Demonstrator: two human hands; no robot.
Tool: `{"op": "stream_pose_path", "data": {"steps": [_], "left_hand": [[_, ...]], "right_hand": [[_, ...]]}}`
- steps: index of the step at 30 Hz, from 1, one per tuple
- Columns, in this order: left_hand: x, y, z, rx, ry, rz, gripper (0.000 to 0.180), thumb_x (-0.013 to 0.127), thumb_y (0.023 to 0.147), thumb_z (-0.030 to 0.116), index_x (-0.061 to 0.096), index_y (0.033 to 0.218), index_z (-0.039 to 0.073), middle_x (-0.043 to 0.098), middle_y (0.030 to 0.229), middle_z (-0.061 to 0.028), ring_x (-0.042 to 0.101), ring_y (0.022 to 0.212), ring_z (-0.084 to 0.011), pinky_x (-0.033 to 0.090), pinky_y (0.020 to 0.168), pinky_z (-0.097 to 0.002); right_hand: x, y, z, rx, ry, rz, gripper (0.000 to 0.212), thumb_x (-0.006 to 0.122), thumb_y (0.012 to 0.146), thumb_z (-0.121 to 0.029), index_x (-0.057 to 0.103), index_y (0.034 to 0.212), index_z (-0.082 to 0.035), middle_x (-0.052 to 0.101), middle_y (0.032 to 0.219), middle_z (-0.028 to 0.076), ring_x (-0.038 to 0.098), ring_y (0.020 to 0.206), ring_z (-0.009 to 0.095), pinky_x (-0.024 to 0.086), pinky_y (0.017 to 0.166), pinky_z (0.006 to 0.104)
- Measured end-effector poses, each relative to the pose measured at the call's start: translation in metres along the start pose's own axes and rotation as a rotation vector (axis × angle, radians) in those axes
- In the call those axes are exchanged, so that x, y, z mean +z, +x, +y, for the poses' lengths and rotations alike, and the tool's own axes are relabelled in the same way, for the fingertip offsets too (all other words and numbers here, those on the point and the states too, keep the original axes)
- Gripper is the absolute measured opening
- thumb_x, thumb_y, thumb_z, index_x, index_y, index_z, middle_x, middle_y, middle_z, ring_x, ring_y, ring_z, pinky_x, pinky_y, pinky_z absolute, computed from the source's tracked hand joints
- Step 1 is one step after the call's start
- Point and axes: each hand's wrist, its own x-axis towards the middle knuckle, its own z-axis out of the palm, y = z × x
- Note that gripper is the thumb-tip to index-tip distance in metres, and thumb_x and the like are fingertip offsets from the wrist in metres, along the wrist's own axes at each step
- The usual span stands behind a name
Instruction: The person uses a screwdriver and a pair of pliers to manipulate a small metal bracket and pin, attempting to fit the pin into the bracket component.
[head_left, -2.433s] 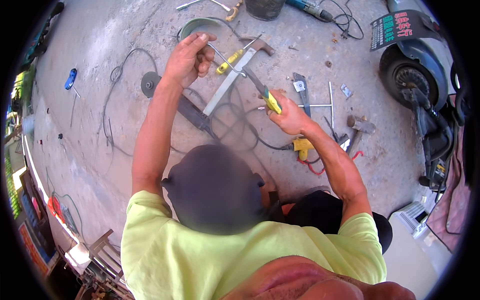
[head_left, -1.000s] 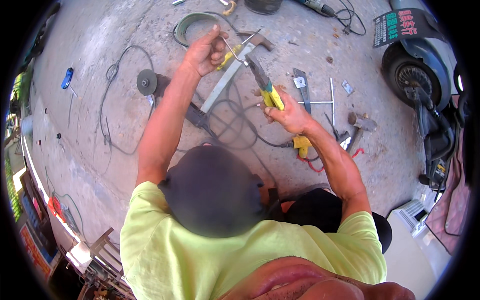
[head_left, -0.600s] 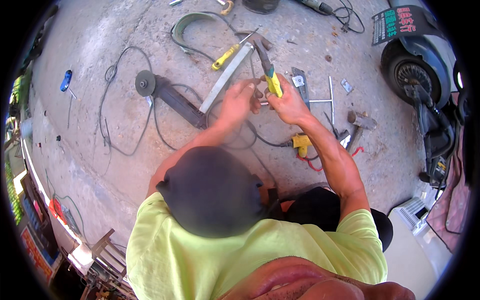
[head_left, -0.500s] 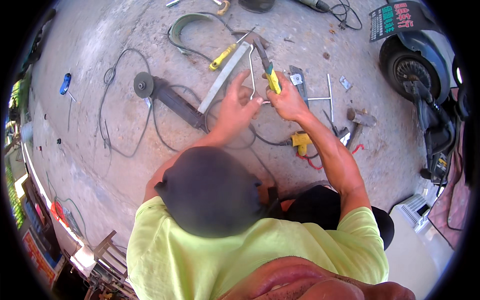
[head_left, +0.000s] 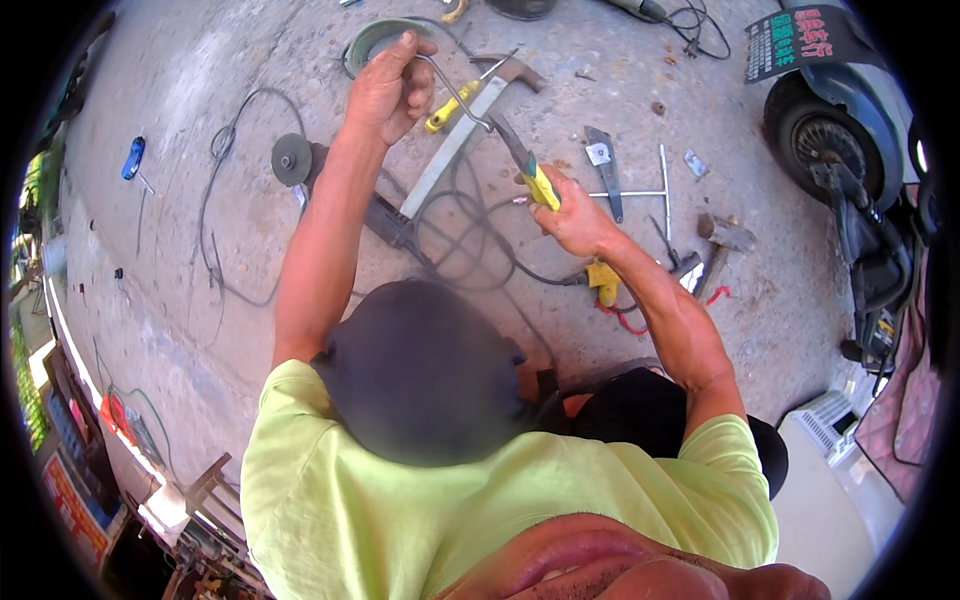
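Note:
My right hand grips pliers by their yellow-and-green handles. Their dark jaws meet the lower end of a thin bent metal rod. Up by the green curved strip, my left hand has its fingers curled, with the rod's other end at the thumb. Beneath the rod lies a hammer with a grey bar-like handle and a rusty head. A yellow-handled screwdriver rests beside it, partly behind the hammer.
An angle grinder lies left, partly hidden by my forearm, with cables looping around. To the right are a T-shaped metal bar, a dark flat blade, a wooden-headed mallet and a yellow connector. A scooter wheel stands far right.
My left hand has moved up and left, swinging the rod's upper end from near-vertical to a leftward slant. The pliers have dipped slightly and stay in my right hand.

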Motion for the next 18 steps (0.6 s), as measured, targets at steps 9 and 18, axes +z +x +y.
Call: {"op": "stream_pose_path", "data": {"steps": [9,18], "left_hand": [[-0.032,0.006,-0.078,-0.528,-0.186,-0.039,0.035,0.055,0.106,0.043,0.06,0.102,0.009,0.053,0.07,0.0021,0.038,0.051,-0.009,0.025,0.043,-0.024],[0.028,-0.096,-0.12,-0.435,0.008,0.098,0.03,0.045,0.108,0.028,0.06,0.119,0.003,0.065,0.099,-0.0097,0.058,0.072,-0.0156,0.046,0.062,-0.029]], "right_hand": [[0.0,-0.006,-0.018,0.111,0.411,-0.271,0.053,0.061,0.091,-0.013,0.052,0.143,-0.006,0.063,0.106,0.005,0.058,0.079,0.012,0.051,0.072,0.0291],[0.001,0.003,-0.031,0.141,0.387,-0.132,0.047,0.06,0.093,-0.012,0.055,0.139,-0.005,0.065,0.108,0.004,0.06,0.089,0.012,0.051,0.076,0.0286]]}}
